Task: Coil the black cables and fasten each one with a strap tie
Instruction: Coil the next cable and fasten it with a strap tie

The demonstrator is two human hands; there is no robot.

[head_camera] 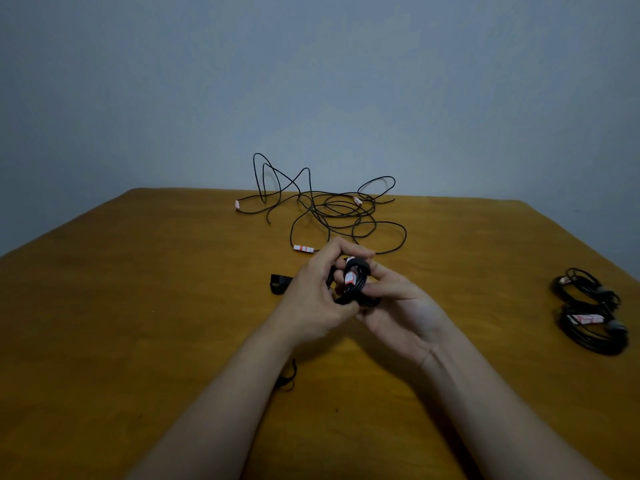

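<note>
Coil (356,284) (gripped by left hand (313,299) and right hand (401,306)) lies lengthwise near-to-far.

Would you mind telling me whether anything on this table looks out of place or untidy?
Nothing looks damaged. The loose cables at the table's far side lie tangled, some loops standing up off the surface; the two coiled bundles at the right edge look tidy.
</note>
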